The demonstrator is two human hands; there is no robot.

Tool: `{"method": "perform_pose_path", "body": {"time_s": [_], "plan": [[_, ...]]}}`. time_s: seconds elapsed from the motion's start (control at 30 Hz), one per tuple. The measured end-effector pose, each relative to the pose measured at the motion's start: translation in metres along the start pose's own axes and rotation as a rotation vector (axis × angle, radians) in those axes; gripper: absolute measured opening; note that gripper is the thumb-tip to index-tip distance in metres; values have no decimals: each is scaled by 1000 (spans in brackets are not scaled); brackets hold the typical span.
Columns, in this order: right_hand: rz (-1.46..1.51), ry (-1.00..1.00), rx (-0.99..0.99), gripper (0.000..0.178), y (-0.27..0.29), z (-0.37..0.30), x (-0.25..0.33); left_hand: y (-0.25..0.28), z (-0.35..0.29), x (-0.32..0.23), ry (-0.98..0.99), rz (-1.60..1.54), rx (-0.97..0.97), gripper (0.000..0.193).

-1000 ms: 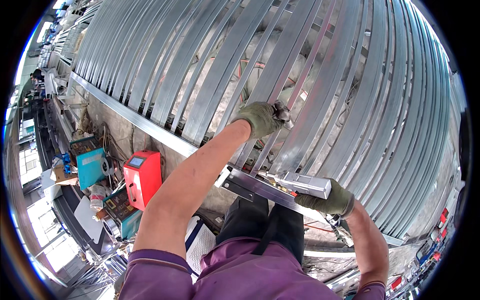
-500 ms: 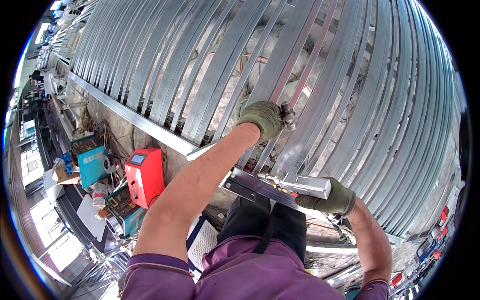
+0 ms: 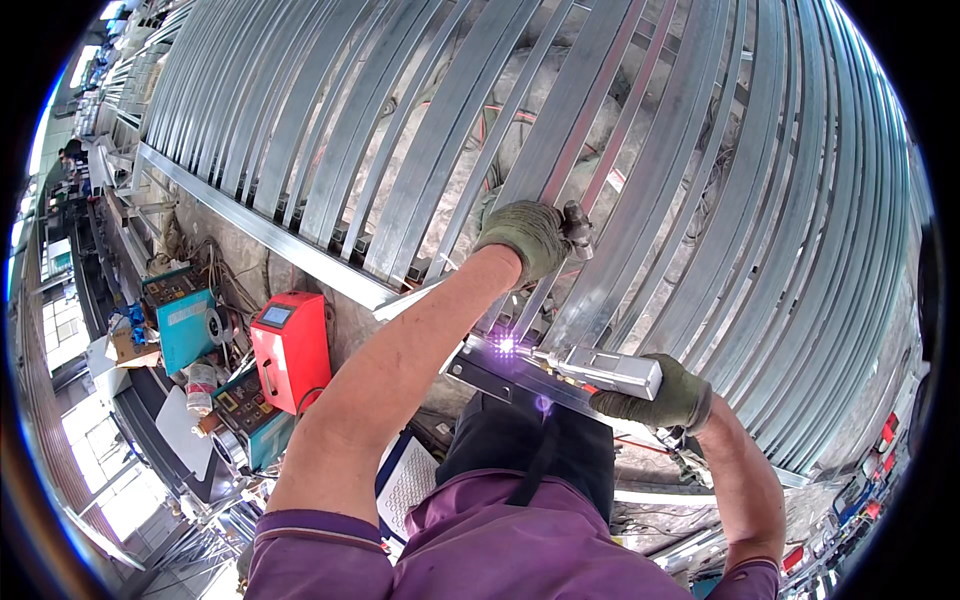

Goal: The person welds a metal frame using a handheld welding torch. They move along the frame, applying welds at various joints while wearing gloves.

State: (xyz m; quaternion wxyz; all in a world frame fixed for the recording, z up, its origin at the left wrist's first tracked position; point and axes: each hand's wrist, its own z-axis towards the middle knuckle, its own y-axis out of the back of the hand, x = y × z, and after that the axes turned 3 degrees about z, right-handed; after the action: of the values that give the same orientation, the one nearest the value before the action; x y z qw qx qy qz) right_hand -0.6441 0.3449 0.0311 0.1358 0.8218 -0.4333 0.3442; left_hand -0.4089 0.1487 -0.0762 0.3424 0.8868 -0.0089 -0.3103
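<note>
I can read no words or numbers here. At the left of the frame, the screen [image 3: 275, 316] on the red machine [image 3: 300, 352] is too small for me to make out, like the pale marking [image 3: 187, 321] on the teal box [image 3: 186, 350].

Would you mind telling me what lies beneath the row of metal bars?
Through the gaps between the metal bars, grey floor and a reddish cable show. Whatever lies directly beneath the bars, or under the gloved left hand, is covered and cannot be seen.
</note>
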Motion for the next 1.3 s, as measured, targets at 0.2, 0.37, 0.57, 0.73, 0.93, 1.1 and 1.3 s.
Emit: {"method": "perform_pose_path", "body": {"time_s": [0.2,0.37,0.57,0.73,0.93,1.1,1.3], "plan": [[-41,31,18,56,3,-2,-4,24,-6,-26,75,4,87,52],[-120,48,24,59,3,-1,-6,30,-12,-31,104,122,90,56],[-104,-21,37,62,4,-2,-6,43,-17,-43,118,147,198,47],[-97,-31,36,63,4,-3,-3,49,-21,-47,106,153,229,46],[-50,-71,22,64,2,-5,-6,44,-17,-42,112,98,193,50],[-44,-77,31,63,3,-7,-6,26,-5,-23,94,259,216,41],[-11,-114,6,61,3,-10,-4,28,-7,-28,101,208,159,42]]}}
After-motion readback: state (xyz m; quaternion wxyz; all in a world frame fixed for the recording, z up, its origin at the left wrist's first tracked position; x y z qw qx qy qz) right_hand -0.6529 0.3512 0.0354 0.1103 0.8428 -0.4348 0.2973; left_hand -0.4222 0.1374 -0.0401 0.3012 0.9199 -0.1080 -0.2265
